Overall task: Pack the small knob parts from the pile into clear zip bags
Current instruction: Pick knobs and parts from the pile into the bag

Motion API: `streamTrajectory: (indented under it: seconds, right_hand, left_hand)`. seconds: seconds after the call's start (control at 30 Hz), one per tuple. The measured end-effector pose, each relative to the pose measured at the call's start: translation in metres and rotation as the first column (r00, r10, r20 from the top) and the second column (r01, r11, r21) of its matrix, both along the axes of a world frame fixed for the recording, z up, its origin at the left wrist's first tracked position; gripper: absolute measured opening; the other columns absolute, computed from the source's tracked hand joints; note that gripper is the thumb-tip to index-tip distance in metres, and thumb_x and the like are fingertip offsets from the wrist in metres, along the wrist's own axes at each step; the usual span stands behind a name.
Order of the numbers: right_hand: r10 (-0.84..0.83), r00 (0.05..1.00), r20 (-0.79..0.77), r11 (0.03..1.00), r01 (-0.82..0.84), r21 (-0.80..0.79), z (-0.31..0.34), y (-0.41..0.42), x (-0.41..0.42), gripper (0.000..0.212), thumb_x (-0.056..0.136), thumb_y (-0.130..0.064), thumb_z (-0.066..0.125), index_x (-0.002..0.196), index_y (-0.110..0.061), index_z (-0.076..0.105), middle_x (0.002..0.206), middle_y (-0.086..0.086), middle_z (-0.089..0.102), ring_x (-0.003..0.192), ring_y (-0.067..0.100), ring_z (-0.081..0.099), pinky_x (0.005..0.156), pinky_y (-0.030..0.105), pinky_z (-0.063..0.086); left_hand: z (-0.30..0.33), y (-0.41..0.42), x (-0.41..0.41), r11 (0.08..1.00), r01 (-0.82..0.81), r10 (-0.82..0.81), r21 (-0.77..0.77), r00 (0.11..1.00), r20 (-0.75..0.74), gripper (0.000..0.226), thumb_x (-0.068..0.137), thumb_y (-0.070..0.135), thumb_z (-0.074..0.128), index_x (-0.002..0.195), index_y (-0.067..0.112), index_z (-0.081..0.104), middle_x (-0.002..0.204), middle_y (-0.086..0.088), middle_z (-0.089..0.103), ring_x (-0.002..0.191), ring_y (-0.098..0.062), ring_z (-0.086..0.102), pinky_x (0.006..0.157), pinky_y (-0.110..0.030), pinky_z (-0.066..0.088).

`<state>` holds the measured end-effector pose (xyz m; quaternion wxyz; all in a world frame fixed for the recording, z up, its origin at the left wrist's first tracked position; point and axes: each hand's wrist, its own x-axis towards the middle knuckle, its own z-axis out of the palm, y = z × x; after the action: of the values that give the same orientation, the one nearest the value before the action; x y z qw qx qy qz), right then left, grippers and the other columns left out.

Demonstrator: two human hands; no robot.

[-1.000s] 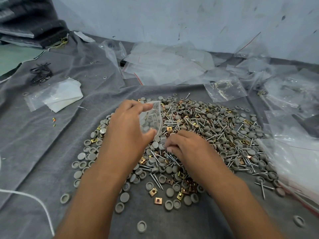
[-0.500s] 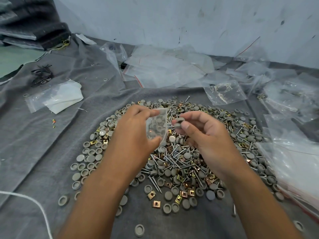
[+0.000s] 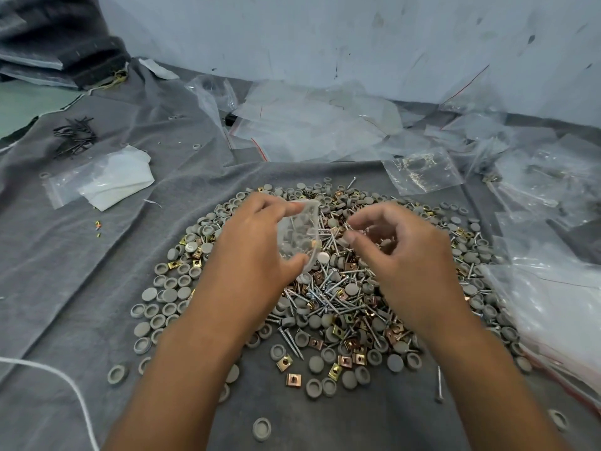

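A pile of grey round knob caps, mixed with screws and brass square clips, lies on the grey cloth in front of me. My left hand holds a small clear zip bag above the pile, pinched between thumb and fingers, mouth toward the right. A few grey knobs show inside it. My right hand hovers just right of the bag's mouth. Its fingers are loosely curled, thumb and forefinger apart, with nothing visible between them.
Empty clear zip bags are heaped along the back wall. A filled bag lies behind the pile, and more bags are stacked at the right. A bag with white paper, black screws and a white cord are at left.
My right hand picked a knob from the pile, carried it up to the bag's mouth, and its fingers have now spread with the knob gone from them. The left hand kept the bag raised.
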<state>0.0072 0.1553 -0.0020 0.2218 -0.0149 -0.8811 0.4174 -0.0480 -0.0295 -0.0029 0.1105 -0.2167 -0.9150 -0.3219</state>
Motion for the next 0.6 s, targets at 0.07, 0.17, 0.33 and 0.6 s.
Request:
streamTrajectory:
  seconds: [0.07, 0.17, 0.33, 0.6]
  right_hand:
    - [0.028, 0.961, 0.276, 0.994, -0.056, 0.097, -0.002, 0.014, 0.003, 0.014, 0.09, -0.033, 0.072, 0.091, -0.044, 0.064, 0.086, -0.021, 0.065, 0.082, -0.01, 0.062, 0.059, 0.007, 0.049]
    - [0.021, 0.85, 0.527, 0.919, -0.223, 0.324, -0.014, 0.015, 0.009, 0.015, 0.09, -0.042, 0.071, 0.102, -0.048, 0.063, 0.095, -0.027, 0.058, 0.088, -0.005, 0.056, 0.071, 0.016, 0.047]
    - [0.025, 0.894, 0.447, 0.833, -0.266, 0.485, -0.024, 0.004, 0.009, 0.028, 0.092, -0.048, 0.067, 0.12, -0.048, 0.06, 0.105, -0.027, 0.055, 0.105, 0.001, 0.044, 0.09, 0.03, 0.048]
    - [0.01, 0.914, 0.405, 0.837, -0.229, 0.497, -0.022, 0.003, 0.011, 0.008, 0.098, -0.032, 0.061, 0.098, -0.041, 0.061, 0.092, -0.019, 0.053, 0.094, 0.002, 0.049, 0.079, 0.031, 0.052]
  left_hand:
    - [0.001, -0.001, 0.0, 1.0, -0.007, 0.007, -0.008, 1.0, -0.005, 0.067, 0.074, 0.032, 0.085, 0.135, 0.033, 0.057, 0.113, 0.024, 0.043, 0.096, 0.007, 0.04, 0.075, -0.001, 0.033]
    - [0.001, 0.001, 0.001, 1.0, -0.01, 0.009, -0.023, 1.0, -0.01, 0.066, 0.074, 0.03, 0.085, 0.135, 0.032, 0.058, 0.112, 0.023, 0.043, 0.098, 0.007, 0.039, 0.081, 0.007, 0.027]
    - [0.001, 0.003, 0.001, 0.999, -0.018, 0.018, -0.034, 1.0, -0.011, 0.066, 0.074, 0.029, 0.085, 0.134, 0.031, 0.059, 0.111, 0.023, 0.042, 0.095, 0.01, 0.033, 0.083, 0.009, 0.022]
    - [0.0, 0.003, 0.001, 1.0, -0.01, 0.01, -0.025, 1.0, -0.005, 0.068, 0.074, 0.03, 0.085, 0.136, 0.033, 0.057, 0.112, 0.024, 0.041, 0.094, 0.01, 0.034, 0.08, 0.006, 0.028]
